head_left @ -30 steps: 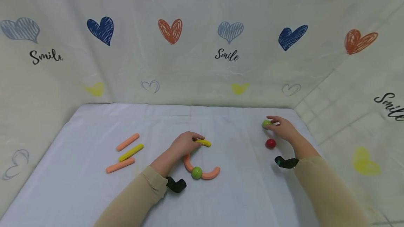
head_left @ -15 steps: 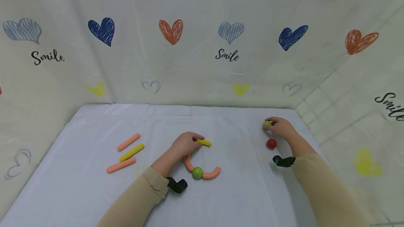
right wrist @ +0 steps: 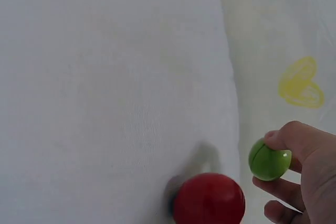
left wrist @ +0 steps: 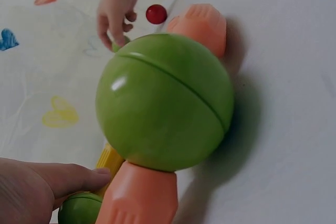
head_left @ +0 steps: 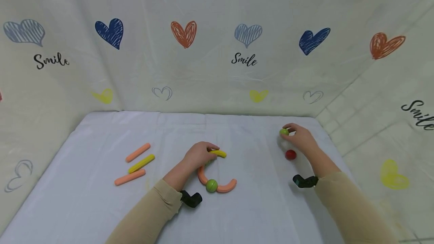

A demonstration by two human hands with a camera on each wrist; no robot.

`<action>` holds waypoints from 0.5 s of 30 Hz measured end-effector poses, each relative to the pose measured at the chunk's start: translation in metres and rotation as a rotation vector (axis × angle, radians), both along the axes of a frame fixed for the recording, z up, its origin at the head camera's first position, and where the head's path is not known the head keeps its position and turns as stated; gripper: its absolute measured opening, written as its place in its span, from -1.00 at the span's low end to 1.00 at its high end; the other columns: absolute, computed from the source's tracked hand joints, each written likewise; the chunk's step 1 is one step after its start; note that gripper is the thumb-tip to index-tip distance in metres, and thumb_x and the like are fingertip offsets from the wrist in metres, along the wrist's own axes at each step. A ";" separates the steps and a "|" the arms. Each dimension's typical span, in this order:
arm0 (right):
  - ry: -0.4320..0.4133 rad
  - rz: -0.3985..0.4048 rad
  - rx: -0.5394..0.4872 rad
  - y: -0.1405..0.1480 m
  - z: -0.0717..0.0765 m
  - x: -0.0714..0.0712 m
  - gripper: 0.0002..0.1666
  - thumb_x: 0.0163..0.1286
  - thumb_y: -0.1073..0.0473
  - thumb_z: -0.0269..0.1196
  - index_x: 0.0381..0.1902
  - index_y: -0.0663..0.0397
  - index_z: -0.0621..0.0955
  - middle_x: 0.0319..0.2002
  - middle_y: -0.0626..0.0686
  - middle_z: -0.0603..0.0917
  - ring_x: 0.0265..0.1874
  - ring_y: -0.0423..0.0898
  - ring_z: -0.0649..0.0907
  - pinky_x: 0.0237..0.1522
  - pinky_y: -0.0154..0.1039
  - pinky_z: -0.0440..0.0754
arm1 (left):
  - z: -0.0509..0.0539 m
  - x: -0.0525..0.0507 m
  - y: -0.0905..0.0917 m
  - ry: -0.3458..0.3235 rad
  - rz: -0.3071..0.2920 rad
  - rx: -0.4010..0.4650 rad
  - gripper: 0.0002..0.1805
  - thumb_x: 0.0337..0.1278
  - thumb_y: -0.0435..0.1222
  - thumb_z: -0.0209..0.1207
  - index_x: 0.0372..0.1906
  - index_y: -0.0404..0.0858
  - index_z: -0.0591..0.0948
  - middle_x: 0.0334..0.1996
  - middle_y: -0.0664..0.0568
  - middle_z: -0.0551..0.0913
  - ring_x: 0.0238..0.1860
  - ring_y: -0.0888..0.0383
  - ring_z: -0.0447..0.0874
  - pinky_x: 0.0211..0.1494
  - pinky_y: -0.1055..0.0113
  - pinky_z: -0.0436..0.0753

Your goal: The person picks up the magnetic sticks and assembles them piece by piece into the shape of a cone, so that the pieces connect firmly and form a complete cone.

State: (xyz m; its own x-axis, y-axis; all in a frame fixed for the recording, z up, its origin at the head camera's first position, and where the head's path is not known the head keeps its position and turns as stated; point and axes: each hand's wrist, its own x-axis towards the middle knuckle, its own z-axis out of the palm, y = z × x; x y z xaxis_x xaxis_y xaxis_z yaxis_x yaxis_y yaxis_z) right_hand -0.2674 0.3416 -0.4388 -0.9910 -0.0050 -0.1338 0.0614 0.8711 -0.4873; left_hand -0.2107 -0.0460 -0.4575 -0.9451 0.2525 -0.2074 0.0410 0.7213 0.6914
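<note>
1. While the left hand (head_left: 200, 154) pinches a yellow curved rod (head_left: 221, 153) near the middle of the desk (head_left: 257, 214), the right hand (head_left: 302, 138), well apart at the far right, grips a green ball (head_left: 283, 132) between thumb and fingers.
2. The step in hand looks like fetching another ball for a curved chain of rods and balls; the ball appears raised off the white cloth.
3. The next move seems to call for carrying that ball leftward to a free end of the chain, with the left hand steadying the joint.
4. The chain makes an arc with its gap facing right: the yellow rod, a partly hidden green ball (left wrist: 79, 211), an orange curved rod (head_left: 202, 176), the front green ball (head_left: 211, 186), then a second orange curved rod (head_left: 226, 187).
5. The gripped ball is glossy, with a dark groove around it; the orange rods have faceted, ridged ends.
6. A shiny red ball (head_left: 290, 155) lies near the right hand; two straight orange rods (head_left: 138, 152) and one straight yellow rod (head_left: 141, 163) lie at left.
</note>
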 end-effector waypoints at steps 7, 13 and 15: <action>0.037 0.027 -0.015 -0.031 0.016 0.016 -0.43 0.40 -0.08 0.23 0.25 0.08 0.45 0.20 0.22 0.54 0.21 0.27 0.44 0.13 0.21 0.42 | -0.001 -0.001 0.000 0.005 0.013 -0.011 -0.71 0.22 -0.20 0.31 0.04 0.03 0.74 -0.02 -0.04 0.66 -0.07 0.07 0.57 -0.02 0.17 0.55; 0.031 0.087 -0.044 -0.064 0.018 0.033 -0.49 0.38 -0.08 0.26 0.17 0.04 0.50 0.17 0.19 0.58 0.12 0.22 0.50 0.00 0.11 0.49 | -0.003 0.000 0.001 0.021 0.012 -0.010 -0.71 0.22 -0.20 0.31 0.04 0.02 0.74 0.00 -0.05 0.66 -0.01 0.04 0.58 0.02 0.14 0.55; 0.026 0.112 -0.046 -0.076 0.014 0.039 -0.51 0.37 -0.09 0.28 0.13 0.02 0.51 0.12 0.16 0.60 0.05 0.18 0.52 -0.08 0.04 0.52 | -0.005 0.000 0.000 0.026 0.010 -0.007 -0.71 0.23 -0.19 0.31 0.05 0.02 0.74 0.00 -0.05 0.66 0.00 0.04 0.58 0.03 0.13 0.55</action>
